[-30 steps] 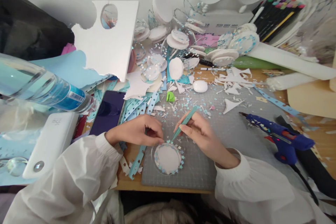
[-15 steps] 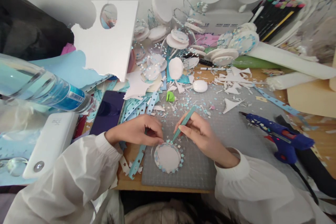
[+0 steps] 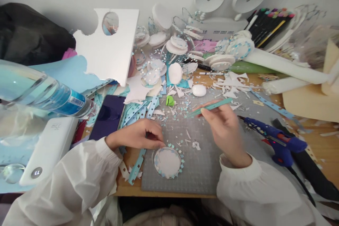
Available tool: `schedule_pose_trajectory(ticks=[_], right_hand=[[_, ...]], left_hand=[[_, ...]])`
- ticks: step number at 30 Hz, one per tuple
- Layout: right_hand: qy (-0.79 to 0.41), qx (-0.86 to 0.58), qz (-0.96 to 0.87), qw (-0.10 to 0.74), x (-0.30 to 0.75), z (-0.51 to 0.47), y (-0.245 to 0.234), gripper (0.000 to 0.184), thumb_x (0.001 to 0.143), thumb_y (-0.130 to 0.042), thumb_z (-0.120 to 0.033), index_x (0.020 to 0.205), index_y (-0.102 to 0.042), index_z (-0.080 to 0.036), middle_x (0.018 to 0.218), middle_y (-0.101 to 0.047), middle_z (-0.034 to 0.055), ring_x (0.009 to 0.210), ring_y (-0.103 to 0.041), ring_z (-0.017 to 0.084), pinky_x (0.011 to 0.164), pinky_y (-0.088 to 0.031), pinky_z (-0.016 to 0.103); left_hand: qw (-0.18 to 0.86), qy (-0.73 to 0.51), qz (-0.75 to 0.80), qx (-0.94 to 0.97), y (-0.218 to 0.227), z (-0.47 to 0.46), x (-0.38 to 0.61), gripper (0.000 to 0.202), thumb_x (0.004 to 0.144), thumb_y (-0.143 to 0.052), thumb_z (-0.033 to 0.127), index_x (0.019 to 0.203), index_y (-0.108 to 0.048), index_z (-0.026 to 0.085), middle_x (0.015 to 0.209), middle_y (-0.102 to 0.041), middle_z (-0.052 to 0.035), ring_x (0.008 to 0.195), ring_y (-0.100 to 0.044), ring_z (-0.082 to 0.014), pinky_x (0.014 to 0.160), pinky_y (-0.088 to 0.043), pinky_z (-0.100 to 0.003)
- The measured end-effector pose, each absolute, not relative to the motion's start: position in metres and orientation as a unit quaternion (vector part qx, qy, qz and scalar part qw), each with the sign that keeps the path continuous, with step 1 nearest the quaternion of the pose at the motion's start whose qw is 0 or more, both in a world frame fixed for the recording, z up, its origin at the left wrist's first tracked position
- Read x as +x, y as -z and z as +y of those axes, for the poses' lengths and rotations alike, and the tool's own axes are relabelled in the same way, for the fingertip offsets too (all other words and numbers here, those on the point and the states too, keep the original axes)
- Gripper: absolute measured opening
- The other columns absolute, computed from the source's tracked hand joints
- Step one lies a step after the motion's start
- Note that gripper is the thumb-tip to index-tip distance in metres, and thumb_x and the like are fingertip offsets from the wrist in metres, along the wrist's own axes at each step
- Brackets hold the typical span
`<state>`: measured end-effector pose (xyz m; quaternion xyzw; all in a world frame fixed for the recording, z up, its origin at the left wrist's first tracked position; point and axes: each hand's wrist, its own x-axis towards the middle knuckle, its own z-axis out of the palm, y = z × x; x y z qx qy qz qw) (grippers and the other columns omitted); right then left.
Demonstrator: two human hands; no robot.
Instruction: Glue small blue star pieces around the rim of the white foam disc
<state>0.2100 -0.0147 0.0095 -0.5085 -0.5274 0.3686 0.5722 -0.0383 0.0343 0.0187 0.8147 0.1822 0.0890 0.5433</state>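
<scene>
A round white disc, edged with small blue and pale stars on a thin clear ring, lies flat near the mat's front edge. My left hand is closed, thumb and forefinger pinching at the disc's upper left rim. In my right hand are green tweezers, held nearly level above the mat with the tips pointing left. Below those tips, tiny loose paper stars are scattered. A small white scrap lies between the disc and my right hand.
A blue glue gun rests on the grey cutting mat at right. Left stand a phone, a white power bank and a tilted water bottle. Behind are piled white foam discs, foam offcuts and a green clip-like piece.
My right hand has lifted the tweezers away from the disc's rim, up and to the right, turning them nearly level. My left hand stays at the rim. The view has shifted slightly.
</scene>
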Motion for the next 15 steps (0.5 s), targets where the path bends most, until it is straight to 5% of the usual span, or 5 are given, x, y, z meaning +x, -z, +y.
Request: schedule_pose_trajectory(ticks=[6,15], right_hand=[[-0.329,-0.536,-0.506,0.59,0.227,-0.006,-0.017,0.009,0.081,-0.071,-0.025,0.085,-0.063,-0.024,0.089,-0.068,0.003,0.085,-0.067,0.02,0.076,-0.056,0.035],[-0.293,-0.543,-0.653,0.439,0.221,-0.009,-0.008,0.001,0.082,-0.067,-0.022,0.081,-0.067,-0.022,0.083,-0.073,0.0037,0.081,-0.069,0.02,0.072,-0.053,0.033]], left_hand=[[0.517,-0.108,0.197,0.826,-0.012,0.034,-0.037,0.021,0.086,-0.067,0.03,0.075,-0.071,0.013,0.063,-0.058,-0.001,0.062,-0.049,-0.0102,0.06,-0.038,-0.021],[0.548,-0.104,0.219,0.801,-0.016,0.034,-0.035,0.039,0.096,-0.051,0.031,0.066,-0.067,0.011,0.06,-0.055,-0.0017,0.06,-0.051,-0.0096,0.06,-0.039,-0.02]])
